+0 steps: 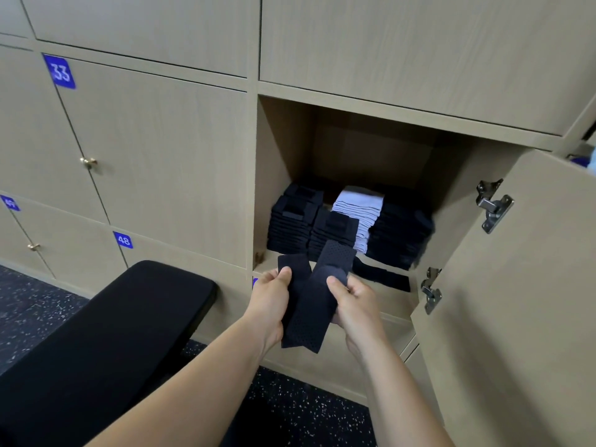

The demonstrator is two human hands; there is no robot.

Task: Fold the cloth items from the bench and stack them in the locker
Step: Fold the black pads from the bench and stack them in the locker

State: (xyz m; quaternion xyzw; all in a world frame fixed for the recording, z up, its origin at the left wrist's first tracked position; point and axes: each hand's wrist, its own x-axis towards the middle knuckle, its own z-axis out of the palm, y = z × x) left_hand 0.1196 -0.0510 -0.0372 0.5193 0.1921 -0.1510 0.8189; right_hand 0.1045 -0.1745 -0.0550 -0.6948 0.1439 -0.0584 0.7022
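Nearest, bench: black pad beside the lockers.
Left hand: thumb and curled fingers pinch the dark cloth at its left flap, for tension.
Right hand: thumb clamps the overlapping strip, likely pinning the fold.
Cloth's place: midair before the locker, not yet stacked.
Stacks: dark piles flank a pale pile, seemingly sorted by kind.
Door: swung wide for access.

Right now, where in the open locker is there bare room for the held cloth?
The shelf is crowded: left dark stacks, white stack mid, right dark stack, a loose dark piece in front. It shows bare only at the front left corner. Open space lies above every stack, so the cloth likely goes on top.
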